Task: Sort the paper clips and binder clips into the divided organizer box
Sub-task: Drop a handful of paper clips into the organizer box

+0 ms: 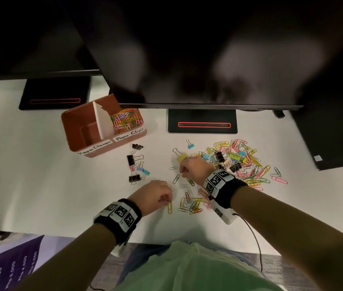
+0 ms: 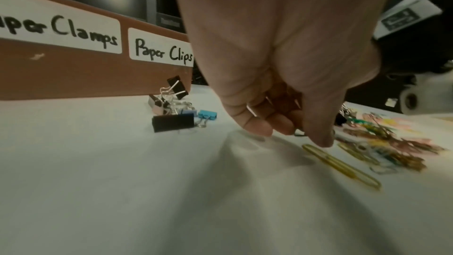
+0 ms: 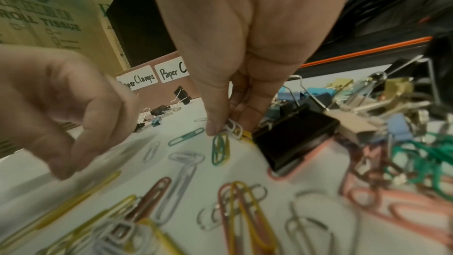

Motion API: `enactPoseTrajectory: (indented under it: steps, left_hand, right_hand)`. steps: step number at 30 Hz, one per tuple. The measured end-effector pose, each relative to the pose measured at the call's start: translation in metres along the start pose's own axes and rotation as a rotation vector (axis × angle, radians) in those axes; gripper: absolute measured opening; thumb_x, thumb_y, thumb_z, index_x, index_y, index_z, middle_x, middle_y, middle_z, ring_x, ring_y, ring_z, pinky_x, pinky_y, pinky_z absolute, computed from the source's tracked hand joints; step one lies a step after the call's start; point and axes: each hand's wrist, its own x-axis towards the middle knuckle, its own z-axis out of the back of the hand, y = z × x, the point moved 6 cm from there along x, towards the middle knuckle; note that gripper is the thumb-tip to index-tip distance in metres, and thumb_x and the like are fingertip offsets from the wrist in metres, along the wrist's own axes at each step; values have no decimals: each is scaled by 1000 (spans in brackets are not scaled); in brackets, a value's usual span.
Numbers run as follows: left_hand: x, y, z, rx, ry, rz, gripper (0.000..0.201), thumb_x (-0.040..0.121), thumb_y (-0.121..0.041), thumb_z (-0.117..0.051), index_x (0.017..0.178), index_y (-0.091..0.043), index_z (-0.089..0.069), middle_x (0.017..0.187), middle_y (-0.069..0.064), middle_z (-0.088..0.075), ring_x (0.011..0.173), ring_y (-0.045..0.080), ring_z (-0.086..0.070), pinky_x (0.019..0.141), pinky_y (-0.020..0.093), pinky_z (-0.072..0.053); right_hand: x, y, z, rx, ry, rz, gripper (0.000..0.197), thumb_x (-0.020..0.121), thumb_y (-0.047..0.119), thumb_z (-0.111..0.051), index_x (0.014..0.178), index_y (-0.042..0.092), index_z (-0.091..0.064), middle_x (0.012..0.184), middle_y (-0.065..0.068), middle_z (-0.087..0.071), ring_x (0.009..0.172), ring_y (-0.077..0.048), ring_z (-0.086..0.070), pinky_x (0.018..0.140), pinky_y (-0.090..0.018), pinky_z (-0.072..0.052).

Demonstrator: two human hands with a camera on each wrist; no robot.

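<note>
The brown organizer box (image 1: 76, 122) stands at the back left; its "Paper Clips" half holds several coloured paper clips (image 1: 124, 120), and its "Paper Clamps" half shows bare. My left hand (image 1: 167, 199) is curled over the table, thumb and fingertips closing on the end of a yellow paper clip (image 1: 169, 207) that lies flat (image 2: 343, 166). My right hand (image 1: 182, 172) pinches small white paper clips (image 3: 235, 130) just above the table, beside a black binder clip (image 3: 294, 139). A mixed pile of clips (image 1: 240, 162) lies to its right.
Several binder clips (image 1: 136, 164) sit grouped in front of the box. A yellow binder clip (image 1: 182, 157) and a blue one (image 1: 190, 145) lie apart. Loose paper clips (image 1: 189, 204) lie between my hands. A monitor (image 1: 187, 59) overhangs the back, on its stand (image 1: 202, 122).
</note>
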Motion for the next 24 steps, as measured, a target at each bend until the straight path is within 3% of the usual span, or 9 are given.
enactPoseTrajectory:
  steps: [3,9,13,16,18,22,24]
  left_hand:
    - [2,-1,-9,91,45,1,17,85,-16,-59,102,-14,-63,98,0,-59,95,13,-48,80,19,-33]
    - [7,2,-11,186,51,50,11,84,-21,-61,89,-13,-65,101,4,-53,98,19,-47,85,34,-42]
    - [6,0,-14,144,44,32,4,85,-15,-57,86,-11,-59,94,3,-56,90,17,-49,78,28,-40]
    - [2,4,-6,14,-56,46,5,82,-11,-60,84,-14,-55,80,-3,-52,75,14,-47,68,24,-36]
    - [0,11,3,-79,-152,102,13,81,-12,-63,90,-17,-55,77,-3,-55,71,15,-51,64,24,-40]
    - [8,13,11,-118,-239,181,21,81,-12,-65,100,-19,-58,80,-3,-55,73,14,-53,67,24,-45]
    - [14,11,9,-92,-233,200,19,82,-13,-65,100,-16,-60,81,-3,-53,74,15,-52,70,25,-45]
  right_hand:
    - [0,3,1,-40,33,3,17,91,12,-56,104,9,-66,113,-6,-63,103,-21,-59,87,-28,-46]
    - [-2,9,10,-24,58,23,19,92,12,-52,106,6,-64,114,-7,-63,106,-23,-58,90,-30,-46]
    - [-10,7,23,51,-6,29,16,91,15,-57,104,8,-63,108,-7,-66,102,-22,-61,84,-26,-44]
    - [-24,5,29,79,-17,13,20,90,16,-59,108,8,-61,108,-6,-67,100,-20,-62,82,-23,-44]
    - [-32,2,23,62,18,-19,25,91,16,-58,114,9,-58,108,-6,-67,99,-20,-62,82,-24,-44]
    - [-37,-4,2,42,43,-113,36,89,15,-60,124,8,-51,115,-9,-65,105,-25,-61,91,-34,-49]
    - [-34,-4,-3,-2,33,-141,36,89,14,-60,123,6,-51,117,-12,-63,106,-26,-60,90,-35,-49]
